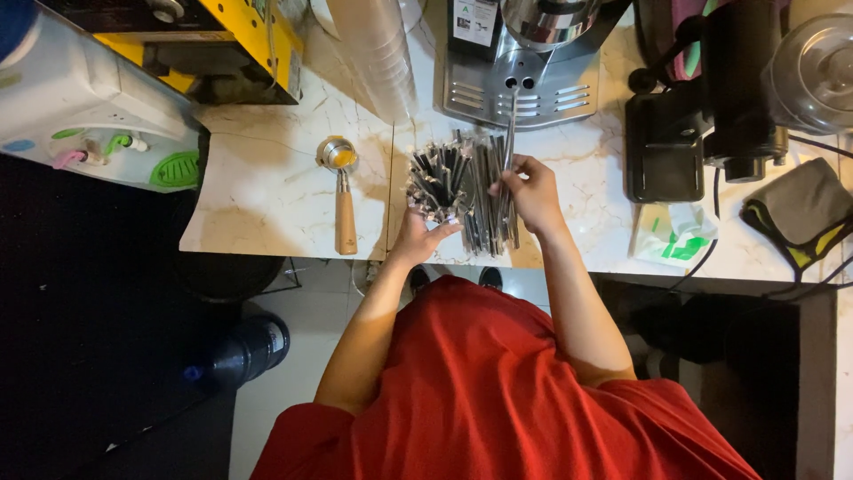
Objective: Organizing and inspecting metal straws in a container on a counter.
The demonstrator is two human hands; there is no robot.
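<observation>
Two hands [426, 233] among wrapped straws [462, 187]

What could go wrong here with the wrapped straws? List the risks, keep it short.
1. The bundle of dark, clear-wrapped straws lies near the front edge of the marble counter; some could slide off to the floor.
2. The left hand only props one end while the right hand grips a few, so the loose pile might fan out.
3. The wooden-handled metal portafilter lies beside the left hand; a sweep of the arm could knock it.
</observation>
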